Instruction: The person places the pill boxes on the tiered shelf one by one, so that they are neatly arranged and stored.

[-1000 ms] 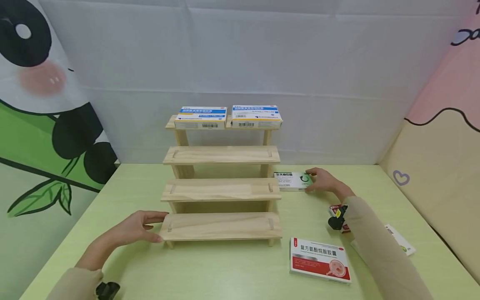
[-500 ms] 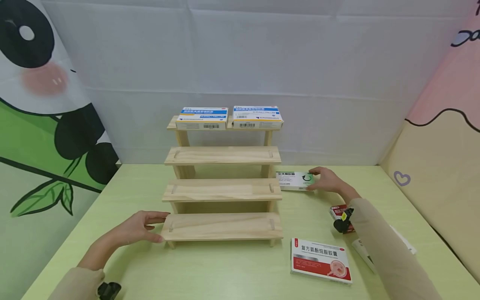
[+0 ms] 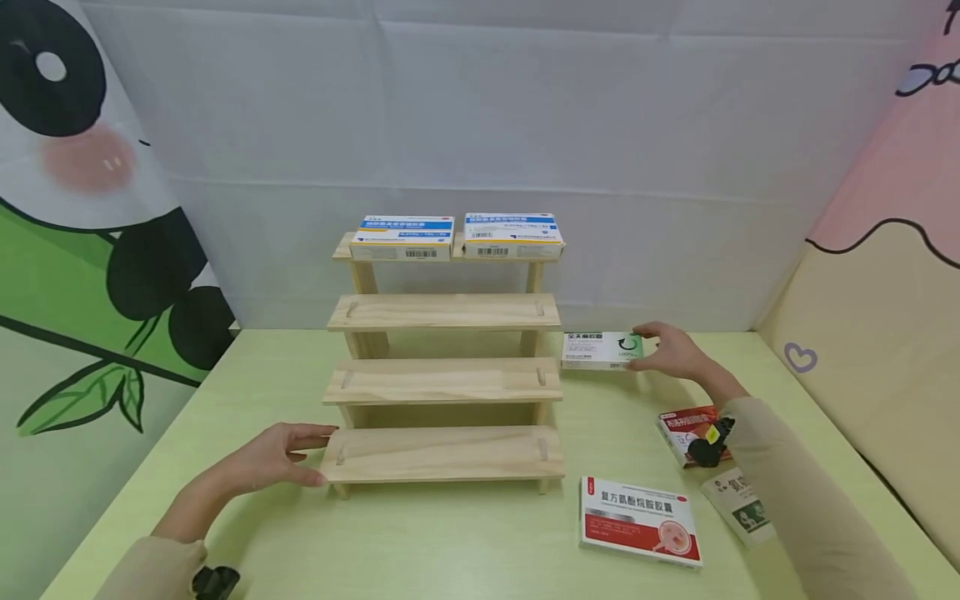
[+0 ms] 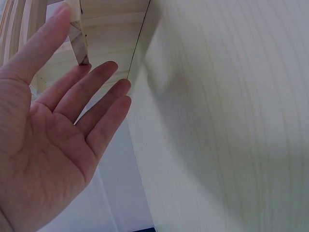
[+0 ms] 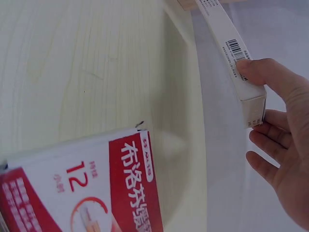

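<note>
1. As I watched from my station, the right hand [image 3: 675, 354] had the green box [image 3: 596, 351] by its right end, thumb clamped against one long side and forefinger on the other; the last fingers stood clear.
2. That box was near the far edge of the table [image 3: 450, 542], just beside the right side of the rack [image 3: 444, 382]. I could not tell whether it touched either.
3. The left hand [image 3: 262, 457] had its fingers apart, thumb and forefinger at the corners of the left end of the bottom shelf [image 3: 442, 454]. I judged a light, even touch best there, steadying without tugging.
4. Gripped at one end only, the green box could droop, I reckoned; a level wrist and a path clear of the shelf ends seemed wise.
5. Two blue boxes [image 3: 402, 237] sat on the top shelf [image 3: 457, 252], so I thought any bump risky.
6. The small red box [image 3: 684, 429] and a white pack [image 3: 738, 504] lay partly hidden by the right arm; I wanted the sleeve [image 3: 802, 500] high over both.
</note>
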Available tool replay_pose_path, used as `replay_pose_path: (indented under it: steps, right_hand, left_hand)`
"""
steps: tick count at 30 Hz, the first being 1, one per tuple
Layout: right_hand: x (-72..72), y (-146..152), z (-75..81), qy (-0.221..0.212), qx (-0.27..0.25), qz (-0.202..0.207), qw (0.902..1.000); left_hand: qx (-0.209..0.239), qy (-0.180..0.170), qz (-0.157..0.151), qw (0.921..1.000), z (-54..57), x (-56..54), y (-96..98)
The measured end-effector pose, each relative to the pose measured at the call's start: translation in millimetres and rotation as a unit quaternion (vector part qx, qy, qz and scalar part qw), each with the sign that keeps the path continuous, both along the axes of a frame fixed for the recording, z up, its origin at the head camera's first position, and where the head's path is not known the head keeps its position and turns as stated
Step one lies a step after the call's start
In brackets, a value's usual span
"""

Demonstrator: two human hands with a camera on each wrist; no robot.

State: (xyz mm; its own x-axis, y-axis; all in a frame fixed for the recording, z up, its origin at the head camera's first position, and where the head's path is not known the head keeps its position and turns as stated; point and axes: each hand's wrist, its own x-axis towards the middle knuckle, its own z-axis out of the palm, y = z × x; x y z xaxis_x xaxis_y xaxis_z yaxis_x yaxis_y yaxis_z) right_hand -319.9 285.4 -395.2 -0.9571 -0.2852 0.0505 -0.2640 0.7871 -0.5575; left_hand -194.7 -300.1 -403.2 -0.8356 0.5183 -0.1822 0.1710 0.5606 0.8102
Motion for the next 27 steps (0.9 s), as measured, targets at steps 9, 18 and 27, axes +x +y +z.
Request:
replay_pose_path:
  steps: [9,18,27]
  right_hand:
    - [7.9,3,22.7,0.023,-0.005,0.009,0.9997]
    - [19.1,6,44.3,0.045,-0.005,0.01,0.9989]
    - [28.4,9,60.0,0.076,-0.005,0.012,0.997]
  left_hand:
    - [-0.003,0.009,0.0,1.0,-1.3,0.3,-1.0]
    - [-0.008,0.011,0.004,0.9999,-2.5,0.9,-1.3]
    - [0.003,0.006,-0.002,1.0,-1.2,0.6,-0.5]
